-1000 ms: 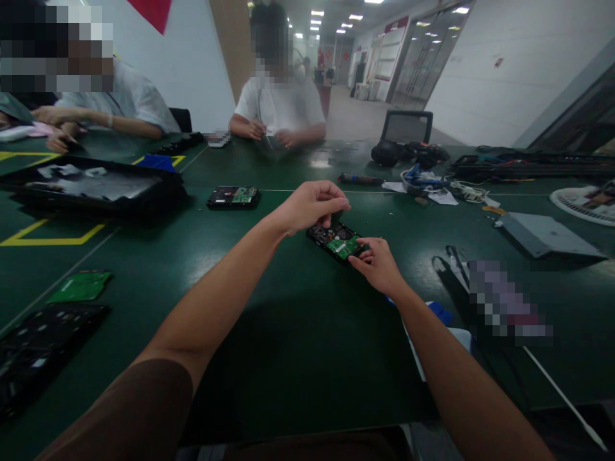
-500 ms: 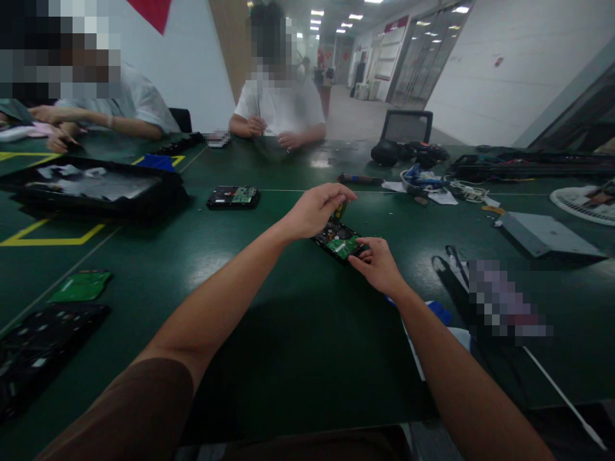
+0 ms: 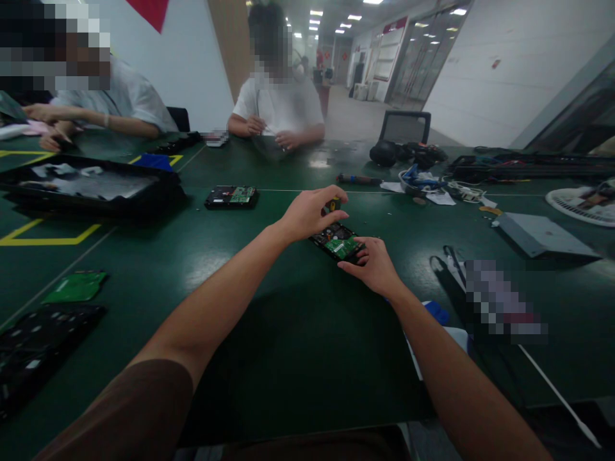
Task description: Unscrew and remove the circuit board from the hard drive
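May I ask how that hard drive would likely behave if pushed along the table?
The hard drive looks flat and rigid, so it would probably slide, not tip or roll. The right hand bracing its corner suggests it shifts easily on the table. Its exposed green board seems fragile.

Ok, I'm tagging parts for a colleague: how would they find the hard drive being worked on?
Start at the big green table. Near its middle, the hard drive lies board-up between the right hand and the left hand, which pinches a yellow tool. The other drive, farther left, lies alone, untouched.
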The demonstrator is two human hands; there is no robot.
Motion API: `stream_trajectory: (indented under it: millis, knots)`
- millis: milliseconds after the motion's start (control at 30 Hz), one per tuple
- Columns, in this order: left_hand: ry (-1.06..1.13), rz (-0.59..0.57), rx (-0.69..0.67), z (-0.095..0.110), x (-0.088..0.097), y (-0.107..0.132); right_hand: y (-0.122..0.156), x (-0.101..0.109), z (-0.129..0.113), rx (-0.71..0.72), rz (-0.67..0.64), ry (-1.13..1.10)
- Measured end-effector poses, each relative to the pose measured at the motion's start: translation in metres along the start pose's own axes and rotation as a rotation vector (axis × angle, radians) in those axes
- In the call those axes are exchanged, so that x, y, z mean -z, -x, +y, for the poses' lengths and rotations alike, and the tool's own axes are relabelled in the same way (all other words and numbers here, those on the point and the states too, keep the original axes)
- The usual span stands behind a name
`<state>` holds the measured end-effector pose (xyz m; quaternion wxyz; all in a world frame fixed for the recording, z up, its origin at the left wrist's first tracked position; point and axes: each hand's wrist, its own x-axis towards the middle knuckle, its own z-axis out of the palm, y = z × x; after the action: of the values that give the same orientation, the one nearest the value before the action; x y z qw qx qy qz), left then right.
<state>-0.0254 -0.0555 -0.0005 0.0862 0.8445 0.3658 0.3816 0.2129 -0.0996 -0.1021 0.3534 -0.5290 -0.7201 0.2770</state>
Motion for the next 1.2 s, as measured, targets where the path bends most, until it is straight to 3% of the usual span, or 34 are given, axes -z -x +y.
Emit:
stream_trajectory:
  millis: [133, 267, 467, 633, 933, 1200]
  knots:
    - [0.034, -0.044, 0.031, 0.004, 0.003, -0.001, -0.003, -0.003, 0.001, 0.056, -0.022, 0.118]
    - [0.050, -0.014, 0.063, 0.003, -0.001, -0.001, -0.005, -0.006, 0.002, 0.091, 0.013, 0.198]
    - [-0.088, 0.126, -0.080, -0.011, -0.012, 0.001, -0.010, -0.001, 0.002, 0.165, 0.050, 0.296]
    - [-0.160, 0.096, -0.076, -0.020, -0.018, 0.000, -0.011, 0.000, 0.003, 0.187, 0.072, 0.365]
    - [-0.024, 0.107, 0.111, -0.011, -0.020, 0.003, -0.008, 0.000, 0.005, 0.153, 0.075, 0.349]
    - [0.018, 0.046, -0.069, -0.006, -0.012, 0.000, -0.008, -0.004, 0.007, 0.156, 0.100, 0.383]
